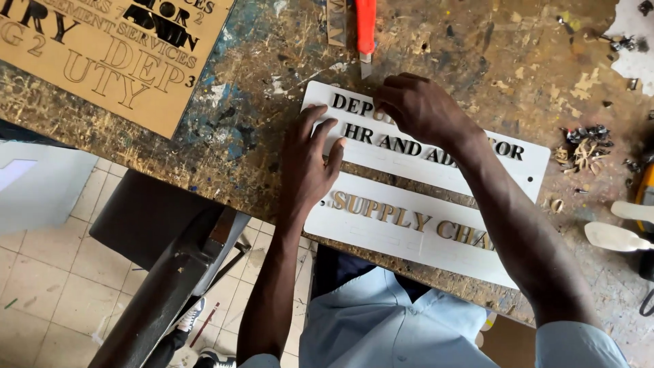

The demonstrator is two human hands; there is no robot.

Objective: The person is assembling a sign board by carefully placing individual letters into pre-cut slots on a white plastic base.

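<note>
your right hand curls its fingers down onto the start of the top row of dark letters on the upper white sign panel; the fingertips are bunched narrow and hidden under the knuckles, so whether they pinch a loose letter cannot be told. your left hand lies flat with fingers spread fairly wide, fingertips pressing the left end of the same panel beside the second row of dark letters, the heel of the hand reaching the left end of the lower white sign panel.

the upper panel is a long rectangle; its long axis runs from upper left to lower right across the view, with its lettering reading along that axis. the lower panel, carrying gold letters, lies just beside it and parallel, its near edge overhanging the bench edge toward your body.

an orange utility knife rests just beyond the upper panel, blade pointing toward it. a brown board with cut-out letters lies at far left. metal shavings and two pale wooden handles sit at right.

the workbench is scarred, paint-spattered wood; below it shows a pale tiled floor.
</note>
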